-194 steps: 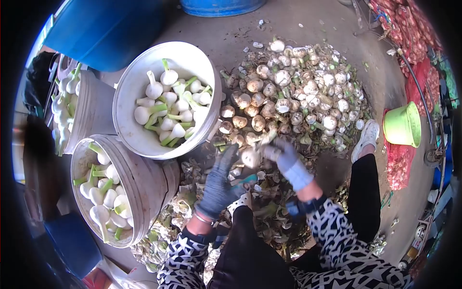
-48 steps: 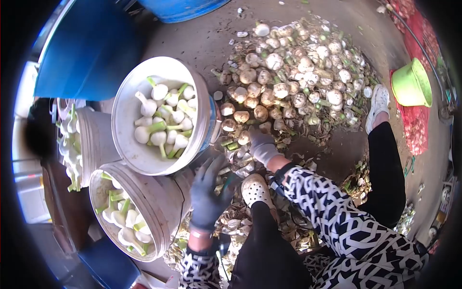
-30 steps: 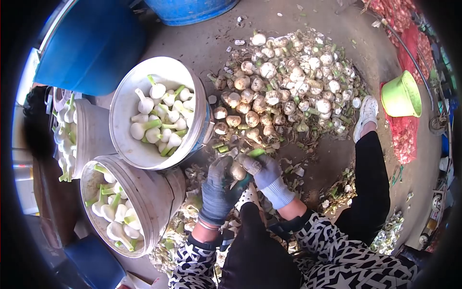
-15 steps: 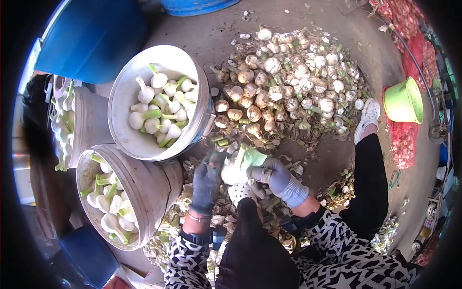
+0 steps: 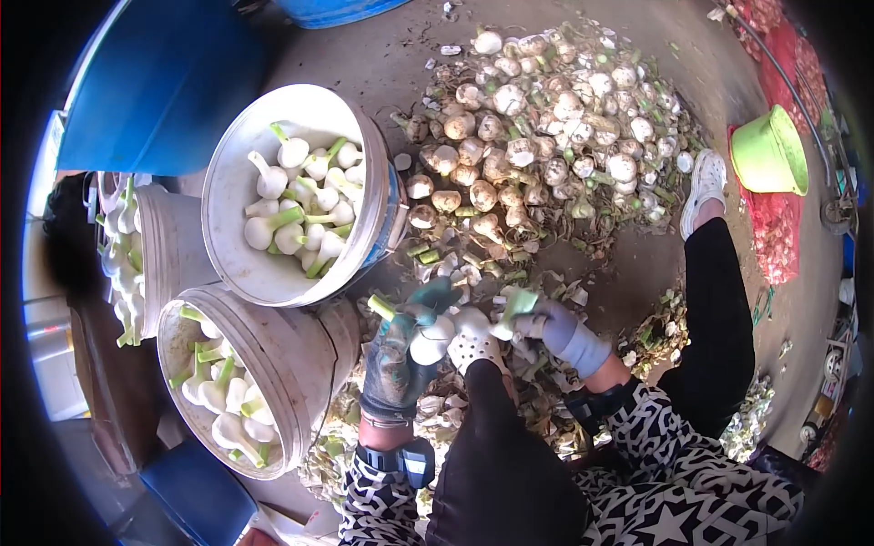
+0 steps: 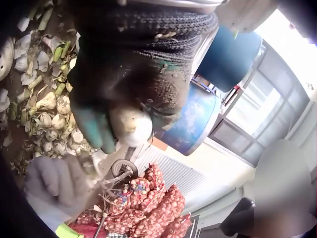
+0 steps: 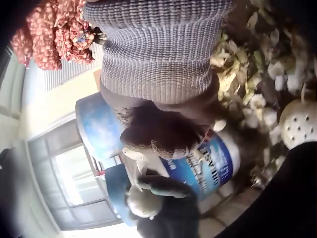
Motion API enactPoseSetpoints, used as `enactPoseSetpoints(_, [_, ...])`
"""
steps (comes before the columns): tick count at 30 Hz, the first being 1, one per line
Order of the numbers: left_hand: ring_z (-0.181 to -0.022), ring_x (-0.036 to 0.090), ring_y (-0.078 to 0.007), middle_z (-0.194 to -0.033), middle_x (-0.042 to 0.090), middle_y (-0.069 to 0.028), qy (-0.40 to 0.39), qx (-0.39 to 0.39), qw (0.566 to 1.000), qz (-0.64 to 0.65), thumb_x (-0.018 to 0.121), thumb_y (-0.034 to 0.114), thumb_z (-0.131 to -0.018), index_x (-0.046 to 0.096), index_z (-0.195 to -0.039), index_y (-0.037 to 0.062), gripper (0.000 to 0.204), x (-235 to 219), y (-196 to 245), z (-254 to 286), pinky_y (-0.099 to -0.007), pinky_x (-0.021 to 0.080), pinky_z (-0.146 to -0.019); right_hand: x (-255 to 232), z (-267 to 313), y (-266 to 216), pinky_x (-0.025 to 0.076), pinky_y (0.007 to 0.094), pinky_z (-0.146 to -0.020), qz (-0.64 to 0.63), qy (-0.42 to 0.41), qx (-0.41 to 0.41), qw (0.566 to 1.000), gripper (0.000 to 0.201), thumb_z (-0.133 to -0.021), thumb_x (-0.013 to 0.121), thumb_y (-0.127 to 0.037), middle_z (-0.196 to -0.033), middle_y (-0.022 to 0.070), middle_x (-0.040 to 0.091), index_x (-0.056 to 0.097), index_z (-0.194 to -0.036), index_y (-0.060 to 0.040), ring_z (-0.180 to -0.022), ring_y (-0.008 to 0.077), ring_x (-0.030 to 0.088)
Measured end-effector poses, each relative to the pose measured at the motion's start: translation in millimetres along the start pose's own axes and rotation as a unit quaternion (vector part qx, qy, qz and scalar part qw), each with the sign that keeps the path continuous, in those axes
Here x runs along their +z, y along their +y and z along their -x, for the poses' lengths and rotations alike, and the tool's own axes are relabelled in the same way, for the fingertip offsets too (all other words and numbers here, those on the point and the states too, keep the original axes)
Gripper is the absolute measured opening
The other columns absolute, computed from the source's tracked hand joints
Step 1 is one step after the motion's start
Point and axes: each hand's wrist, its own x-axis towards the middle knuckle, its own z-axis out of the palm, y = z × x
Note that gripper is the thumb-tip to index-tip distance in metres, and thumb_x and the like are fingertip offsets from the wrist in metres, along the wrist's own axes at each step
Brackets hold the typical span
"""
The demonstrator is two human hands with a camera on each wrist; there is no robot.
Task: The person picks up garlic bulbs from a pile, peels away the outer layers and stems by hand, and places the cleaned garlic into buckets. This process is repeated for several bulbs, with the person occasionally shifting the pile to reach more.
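My left hand, in a dark grey glove with green-coated fingers, holds a white garlic bulb; its cut green stem points up and left. The left wrist view shows the bulb between the fingertips, with some brown left on its skin. My right hand, in a pale grey glove, is just right of it and pinches a strip of garlic skin, white and pale green and blurred. In the right wrist view white skin sticks out from its fingers close to the bulb.
A white bucket of peeled garlic stands left of the hands, with two more buckets, one below and one behind. Unpeeled garlic lies heaped ahead. Peelings surround the shoe. A lime-green bucket stands right.
The right hand reached to the heap's near edge and brought a brownish bulb to the left hand. Its outer skin has been pulled off, baring white, and the right hand has moved rightward with the skin.
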Motion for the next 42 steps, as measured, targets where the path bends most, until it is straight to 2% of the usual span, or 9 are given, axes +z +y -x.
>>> enactPoseSetpoints(2, [-0.13,0.043,-0.0371,-0.141,0.045,-0.0172,0.006,0.014,1.0,0.018,0.056,0.041,-0.095,0.061,-0.103,0.0106,0.032,-3,-2,-1,-0.0554,0.031,-0.11,-12,4,36,0.049,0.0352,-0.053,0.067,0.046,0.051,0.995,0.027,-0.092,0.055,-0.028,-0.072,0.0122,0.065,0.064,-0.094,-0.0027,-0.053,0.0276,0.061])
enactPoseSetpoints(4, [-0.133,0.039,-0.0357,-0.144,0.044,-0.0137,0.007,0.024,0.999,0.022,0.056,0.041,-0.095,0.064,-0.104,0.01,0.033,-2,0,-2,-0.0576,0.027,-0.112,-9,9,42,0.056,0.0386,-0.068,0.652,-0.051,0.072,0.753,0.036,-0.087,0.061,-0.041,-0.083,0.0138,0.07,0.068,-0.099,-0.0075,-0.069,0.0319,0.069])
enactPoseSetpoints(7, [-0.137,0.035,-0.033,-0.141,0.049,-0.0123,0.051,0.021,0.985,0.164,0.054,0.04,-0.095,0.064,-0.107,0.0068,0.036,-2,-5,-7,-0.0575,0.02,-0.115,19,25,21,0.055,0.0449,-0.075,0.65,-0.017,0.054,0.758,0.047,-0.082,0.064,-0.052,-0.093,0.0132,0.071,0.067,-0.107,-0.0132,-0.082,0.0378,0.069])
enactPoseSetpoints(11, [-0.134,0.04,-0.0344,-0.135,0.053,-0.0152,0.017,0.008,0.994,0.112,0.052,0.043,-0.096,0.063,-0.112,0.0039,0.044,-11,-19,-9,-0.0551,0.026,-0.113,50,21,-63,0.051,0.0299,-0.051,0.121,-0.036,-0.064,0.99,0.033,-0.088,0.068,-0.041,-0.069,0.0062,0.065,0.063,-0.095,-0.0084,-0.056,0.0151,0.063])
enactPoseSetpoints(22, [-0.106,0.057,-0.0151,-0.119,0.062,-0.0134,0.038,-0.029,0.914,-0.402,0.062,0.039,-0.093,0.054,-0.128,-0.0036,0.056,1,11,14,-0.0293,0.046,-0.092,66,-9,-69,0.039,0.0228,-0.035,-0.11,-0.131,-0.009,0.985,0.026,-0.092,0.065,-0.03,-0.056,0.0029,0.057,0.061,-0.083,-0.0059,-0.04,0.0086,0.051])
enactPoseSetpoints(26, [-0.11,0.056,-0.0177,-0.123,0.06,-0.0155,0.048,0.032,0.947,-0.316,0.053,0.048,-0.095,0.052,-0.129,-0.0055,0.064,22,12,13,-0.0319,0.044,-0.095,56,-2,-92,0.043,0.0243,-0.041,0.066,-0.049,0.03,0.996,0.023,-0.09,0.067,-0.022,-0.058,0.0022,0.059,0.059,-0.075,-0.0057,-0.046,0.0076,0.054])
enactPoseSetpoints(28, [-0.113,0.055,-0.0209,-0.126,0.058,-0.0176,0.08,0.027,0.898,-0.432,0.042,0.056,-0.096,0.05,-0.13,-0.0072,0.072,24,15,12,-0.0356,0.043,-0.098,52,-5,-86,0.047,0.0284,-0.05,0.31,-0.029,-0.202,0.929,0.024,-0.087,0.07,-0.023,-0.059,0.0054,0.059,0.059,-0.076,-0.0049,-0.052,0.0122,0.058])
enactPoseSetpoints(33, [-0.109,0.06,-0.0311,-0.116,0.063,-0.0196,0.037,0.203,0.776,-0.596,0.032,0.059,-0.097,0.06,-0.12,-0.004,0.073,25,9,3,-0.0402,0.042,-0.099,71,-9,-66,0.053,0.0372,-0.067,0.418,0.013,-0.212,0.883,0.017,-0.079,0.071,-0.024,-0.081,0.0111,0.069,0.071,-0.093,-0.0143,-0.075,0.03,0.069])
enactPoseSetpoints(42, [-0.096,0.063,-0.0243,-0.108,0.065,-0.0151,0.085,0.1,0.871,-0.473,0.032,0.056,-0.099,0.059,-0.119,-0.0045,0.07,26,13,13,-0.0365,0.048,-0.087,73,10,-83,0.049,0.0329,-0.054,0.179,-0.07,-0.116,0.974,0.023,-0.095,0.058,-0.028,-0.06,0.0079,0.061,0.067,-0.089,-0.0077,-0.055,0.0195,0.063])
